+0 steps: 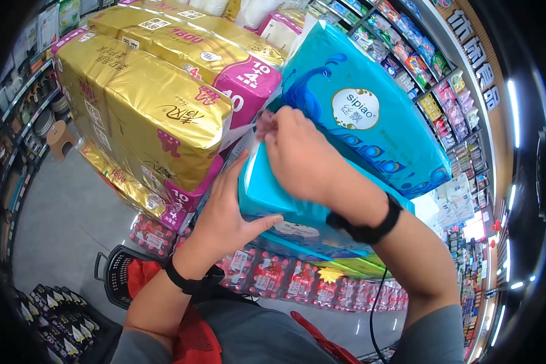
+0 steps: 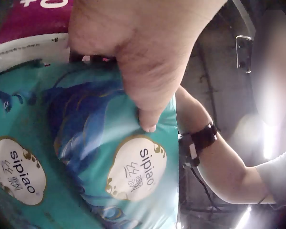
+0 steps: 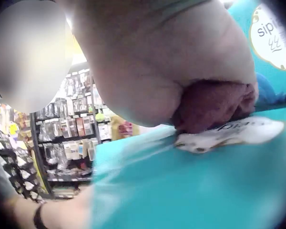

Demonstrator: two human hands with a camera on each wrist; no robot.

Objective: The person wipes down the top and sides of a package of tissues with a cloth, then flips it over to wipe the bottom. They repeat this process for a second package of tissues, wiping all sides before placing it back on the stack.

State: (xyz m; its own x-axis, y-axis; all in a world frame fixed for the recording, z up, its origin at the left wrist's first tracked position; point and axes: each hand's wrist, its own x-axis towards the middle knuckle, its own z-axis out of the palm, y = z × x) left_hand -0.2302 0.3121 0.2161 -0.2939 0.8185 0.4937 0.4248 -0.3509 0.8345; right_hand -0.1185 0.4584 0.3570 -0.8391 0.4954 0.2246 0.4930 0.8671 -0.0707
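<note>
The right hand (image 1: 303,155) grips a bunched brownish-pink cloth (image 1: 266,125) at the far end of a teal sipiao pack (image 1: 267,182). In the right wrist view the cloth (image 3: 209,107) lies against the teal surface, beside a white label. The left hand (image 1: 221,212) rests along the pack's left edge, fingers extended and thumb on its near face. The left wrist view shows that thumb (image 2: 150,114) just above the sipiao label (image 2: 137,168); the other fingertips are hidden there. A larger teal pack (image 1: 370,109) leans behind the right hand.
Gold and magenta packs (image 1: 145,103) are stacked to the left. Red-capped bottle packs (image 1: 270,276) line the floor below. A black basket (image 1: 118,276) with red cloth stands at lower left. Stocked shelves (image 1: 406,60) run along the right; a stool (image 1: 59,139) stands at far left.
</note>
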